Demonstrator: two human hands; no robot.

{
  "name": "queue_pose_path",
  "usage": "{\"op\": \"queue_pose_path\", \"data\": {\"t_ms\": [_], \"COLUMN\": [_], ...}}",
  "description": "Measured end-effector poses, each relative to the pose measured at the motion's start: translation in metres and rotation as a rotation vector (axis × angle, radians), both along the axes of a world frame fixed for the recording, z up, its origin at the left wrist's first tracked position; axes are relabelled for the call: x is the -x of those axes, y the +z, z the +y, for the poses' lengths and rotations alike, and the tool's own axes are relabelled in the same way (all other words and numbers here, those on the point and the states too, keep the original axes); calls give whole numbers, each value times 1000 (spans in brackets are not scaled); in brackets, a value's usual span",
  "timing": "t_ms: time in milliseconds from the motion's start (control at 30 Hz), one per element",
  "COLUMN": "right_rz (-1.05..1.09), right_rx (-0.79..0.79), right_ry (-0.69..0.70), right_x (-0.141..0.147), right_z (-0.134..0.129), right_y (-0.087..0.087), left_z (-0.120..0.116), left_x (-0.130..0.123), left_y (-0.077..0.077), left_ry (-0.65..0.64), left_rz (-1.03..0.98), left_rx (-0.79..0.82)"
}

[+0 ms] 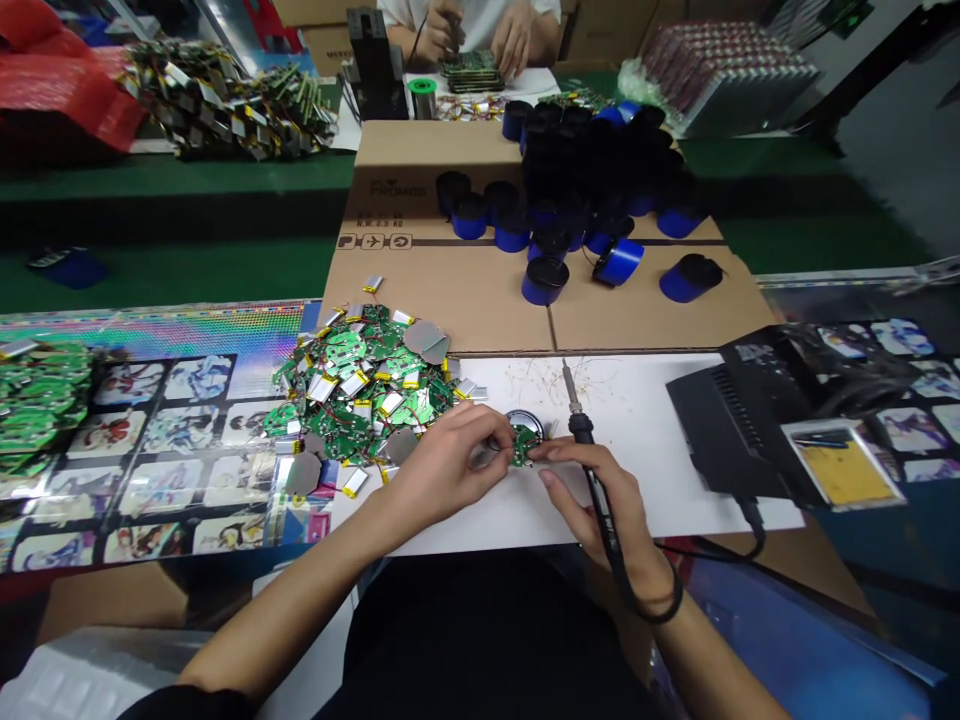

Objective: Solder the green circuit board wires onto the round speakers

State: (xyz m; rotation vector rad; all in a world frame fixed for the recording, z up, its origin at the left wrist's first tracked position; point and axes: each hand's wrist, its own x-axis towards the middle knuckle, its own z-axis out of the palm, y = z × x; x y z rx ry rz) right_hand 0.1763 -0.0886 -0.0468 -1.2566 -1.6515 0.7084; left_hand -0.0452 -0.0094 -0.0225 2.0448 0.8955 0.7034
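A small green circuit board (pixel 520 447) sits at a round, silver-rimmed part (pixel 534 424) on the white sheet. At its left edge, my left hand (pixel 457 455) is closed in a pinch; what lies between the fingertips is too small to make out. My right hand (pixel 611 500) has a soldering iron (pixel 586 440) resting in it, tip pointing up and away from me. The index finger of that hand reaches to the board's right edge. Just left of my hands lies a heap of green circuit boards with small silver batteries (pixel 352 380).
Blue and black cylinders (pixel 545 280) crowd the cardboard (pixel 435 290) ahead. To the right stand a black soldering station (pixel 724 430) and a yellow sponge tray (pixel 840 465). More boards (pixel 41 410) lie far left. Across the table, another person's hands (pixel 514 40) hold boards.
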Motion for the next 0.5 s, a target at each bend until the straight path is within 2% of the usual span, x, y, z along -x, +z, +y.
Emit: {"op": "queue_pose_path", "data": {"t_ms": [133,233,367,500], "right_rz": [255,455,434,311], "right_rx": [34,44,134,73], "right_ry": [-53,-123,-133,-226], "right_x": [-14,-25,-42,-59], "right_z": [-2,2,5,4], "right_y": [7,20,36,39], "left_z": [-4,-7,-11,-13], "left_x": [-4,-6,-8,-9], "left_y": [-3,-4,-3,-2], "left_ry": [50,85,122,137], "left_rz": [-6,2,44,101], "left_rx": [-26,-34,-61,-93]}}
